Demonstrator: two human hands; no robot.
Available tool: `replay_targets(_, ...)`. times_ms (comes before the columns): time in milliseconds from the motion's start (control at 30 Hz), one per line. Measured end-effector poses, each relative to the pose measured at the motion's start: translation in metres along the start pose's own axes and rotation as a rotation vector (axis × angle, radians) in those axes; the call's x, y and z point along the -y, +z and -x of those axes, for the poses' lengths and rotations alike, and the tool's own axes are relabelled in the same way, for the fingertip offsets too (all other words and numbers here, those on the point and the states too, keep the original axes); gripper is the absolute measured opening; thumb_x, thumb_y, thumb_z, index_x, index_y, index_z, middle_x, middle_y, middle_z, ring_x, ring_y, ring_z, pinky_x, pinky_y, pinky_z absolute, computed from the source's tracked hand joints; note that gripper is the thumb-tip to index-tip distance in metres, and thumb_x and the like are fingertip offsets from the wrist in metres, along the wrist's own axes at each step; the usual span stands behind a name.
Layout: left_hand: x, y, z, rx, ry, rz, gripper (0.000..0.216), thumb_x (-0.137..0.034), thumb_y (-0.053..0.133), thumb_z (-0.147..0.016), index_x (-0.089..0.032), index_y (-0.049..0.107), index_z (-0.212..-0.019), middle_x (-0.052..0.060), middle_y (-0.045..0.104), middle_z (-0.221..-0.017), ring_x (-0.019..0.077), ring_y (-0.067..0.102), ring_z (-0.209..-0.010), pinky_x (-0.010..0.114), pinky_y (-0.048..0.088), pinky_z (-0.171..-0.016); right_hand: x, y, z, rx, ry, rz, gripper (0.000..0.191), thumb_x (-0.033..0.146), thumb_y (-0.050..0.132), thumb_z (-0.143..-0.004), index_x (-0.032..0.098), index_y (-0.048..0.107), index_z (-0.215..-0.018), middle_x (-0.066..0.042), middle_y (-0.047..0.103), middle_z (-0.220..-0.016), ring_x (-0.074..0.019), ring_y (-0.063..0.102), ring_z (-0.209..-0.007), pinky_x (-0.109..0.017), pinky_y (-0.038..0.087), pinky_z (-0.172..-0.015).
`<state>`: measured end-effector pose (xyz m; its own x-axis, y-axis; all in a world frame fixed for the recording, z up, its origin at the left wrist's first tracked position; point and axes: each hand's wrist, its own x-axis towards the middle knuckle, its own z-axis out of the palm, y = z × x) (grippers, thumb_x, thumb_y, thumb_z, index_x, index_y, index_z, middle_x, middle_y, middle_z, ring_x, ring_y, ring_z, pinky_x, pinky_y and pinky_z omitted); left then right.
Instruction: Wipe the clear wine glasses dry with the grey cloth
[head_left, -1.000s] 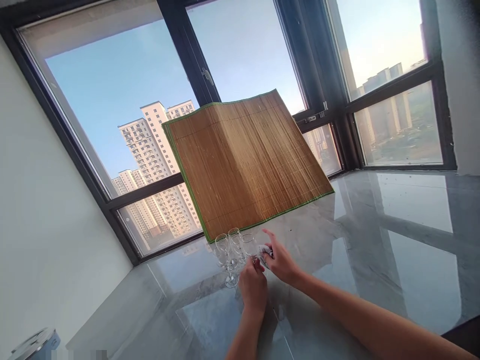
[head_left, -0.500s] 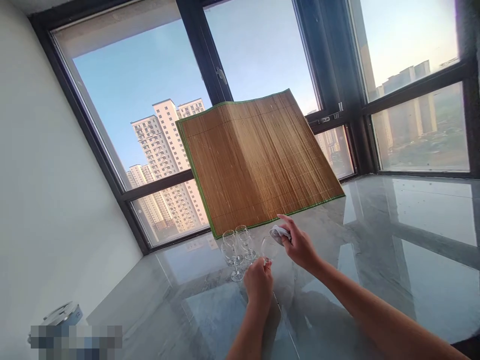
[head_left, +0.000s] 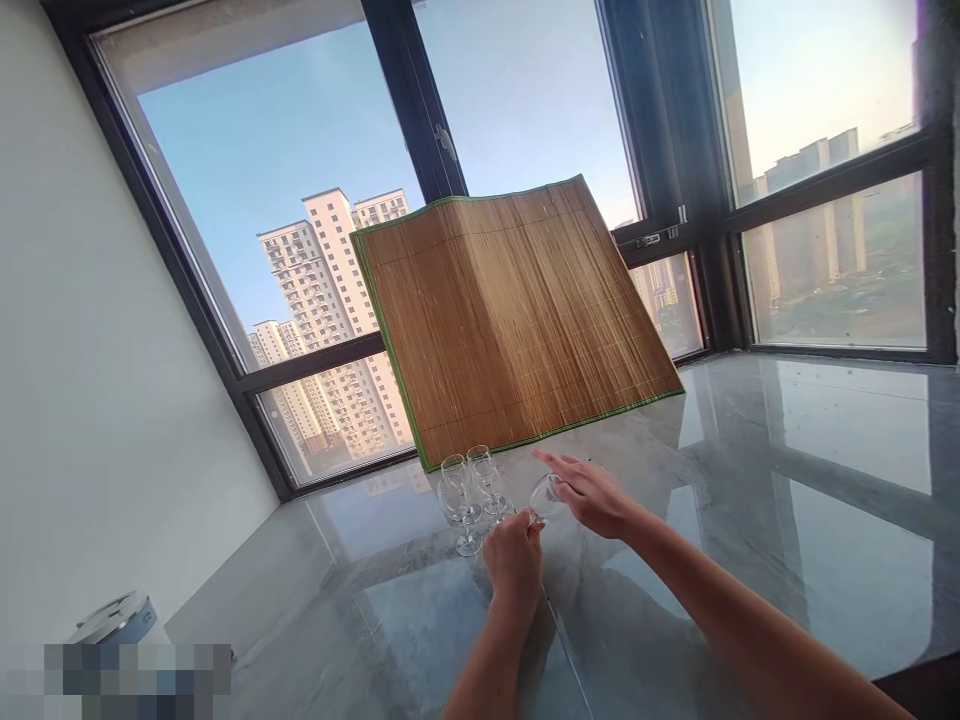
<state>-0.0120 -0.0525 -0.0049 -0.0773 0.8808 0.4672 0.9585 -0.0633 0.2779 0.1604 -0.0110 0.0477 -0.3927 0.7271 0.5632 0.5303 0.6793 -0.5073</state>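
A clear stemmed glass (head_left: 539,495) is tilted between my two hands. My left hand (head_left: 513,560) is closed around its stem end, with the fingers mostly hidden from me. At the glass's mouth is my right hand (head_left: 595,497), its index finger stretched out past the bowl and the thumb and other fingers at the rim. Only a small pale patch of the white cloth (head_left: 553,483) seems to show by those fingers; the rest is hidden. Several clear stemmed glasses (head_left: 469,540) stand upright close together, just left of my left hand.
Behind the glasses, a brown bamboo mat (head_left: 517,320) with green edging leans against the dark window frame (head_left: 431,150). The grey marble-look surface (head_left: 645,630) is glossy and reflects the windows. A lidded container (head_left: 116,625) stands at the lower left, partly blurred out.
My right hand has moved slightly down against the glass and flattened. The white cloth, plain before, is now almost hidden. My left hand keeps its hold on the stem. The view has shifted slightly.
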Motion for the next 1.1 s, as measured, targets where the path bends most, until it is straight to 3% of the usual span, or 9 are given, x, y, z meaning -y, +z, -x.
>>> replay_targets(167, 0.0, -0.005, 0.002, 0.014, -0.038, -0.044, 0.015, -0.029, 0.058, -0.089, -0.027, 0.073, -0.088, 0.003, 0.074, -0.088, 0.0206, 0.067, -0.081, 0.026, 0.036, -0.064, -0.006, 0.004, -0.006, 0.118, 0.046, -0.125, 0.055, 0.024, 0.03, -0.089, 0.017, 0.059, -0.134, -0.01, 0.067, -0.095, -0.023, 0.057, -0.097, -0.036, 0.046, -0.086)
replay_targets(333, 0.002, -0.007, 0.003, 0.031, -0.042, -0.037, 0.017, -0.029, 0.057, -0.089, -0.029, 0.074, -0.091, 0.003, 0.074, -0.088, 0.0195, 0.067, -0.081, 0.026, 0.035, -0.064, -0.01, 0.007, -0.008, 0.107, 0.099, -0.337, 0.058, 0.022, 0.036, -0.082, 0.019, 0.059, -0.135, -0.009, 0.064, -0.124, -0.0227, 0.055, -0.115, -0.039, 0.04, -0.103)
replay_targets(433, 0.004, -0.007, 0.002, 0.049, -0.044, -0.005, 0.019, -0.031, 0.056, -0.089, -0.029, 0.075, -0.09, 0.003, 0.074, -0.089, 0.0201, 0.067, -0.082, 0.027, 0.035, -0.065, -0.011, 0.006, -0.005, 0.214, 0.151, -0.416, 0.056, 0.027, 0.039, -0.085, 0.019, 0.056, -0.138, -0.01, 0.064, -0.128, -0.0238, 0.059, -0.113, -0.041, 0.042, -0.103)
replay_targets(567, 0.006, -0.007, 0.001, 0.048, -0.049, 0.038, 0.02, -0.029, 0.056, -0.089, -0.03, 0.076, -0.091, 0.004, 0.074, -0.093, 0.0203, 0.067, -0.083, 0.026, 0.036, -0.067, -0.008, 0.005, -0.003, 0.299, 0.105, -0.377, 0.049, 0.037, 0.041, -0.09, 0.021, 0.062, -0.131, -0.009, 0.067, -0.122, -0.0238, 0.063, -0.102, -0.04, 0.045, -0.098)
replay_targets(733, -0.002, -0.007, 0.001, 0.053, -0.046, 0.084, 0.017, -0.028, 0.06, -0.087, -0.031, 0.077, -0.089, 0.004, 0.075, -0.092, 0.0211, 0.067, -0.082, 0.027, 0.034, -0.064, -0.006, 0.01, -0.007, 0.16, 0.094, -0.175, 0.048, 0.045, 0.036, -0.095, 0.02, 0.066, -0.123, -0.008, 0.073, -0.088, -0.022, 0.065, -0.082, -0.034, 0.049, -0.08)
replay_targets(867, -0.007, -0.01, 0.0, 0.06, -0.026, 0.135, 0.018, -0.029, 0.06, -0.087, -0.031, 0.077, -0.087, 0.005, 0.076, -0.09, 0.0206, 0.067, -0.079, 0.027, 0.032, -0.063, -0.005, 0.014, -0.008, 0.007, 0.1, -0.078, 0.046, 0.045, 0.035, -0.095, 0.02, 0.066, -0.118, -0.004, 0.069, -0.071, -0.0185, 0.061, -0.065, -0.028, 0.043, -0.063)
replay_targets(1100, -0.007, -0.011, -0.001, 0.024, -0.021, 0.227, 0.017, -0.029, 0.06, -0.086, -0.028, 0.078, -0.085, 0.005, 0.076, -0.089, 0.0188, 0.066, -0.078, 0.025, 0.032, -0.064, -0.004, 0.02, -0.007, -0.197, 0.099, -0.193, 0.048, 0.055, 0.037, -0.093, 0.019, 0.065, -0.109, -0.002, 0.065, -0.069, -0.0148, 0.054, -0.055, -0.026, 0.038, -0.054)
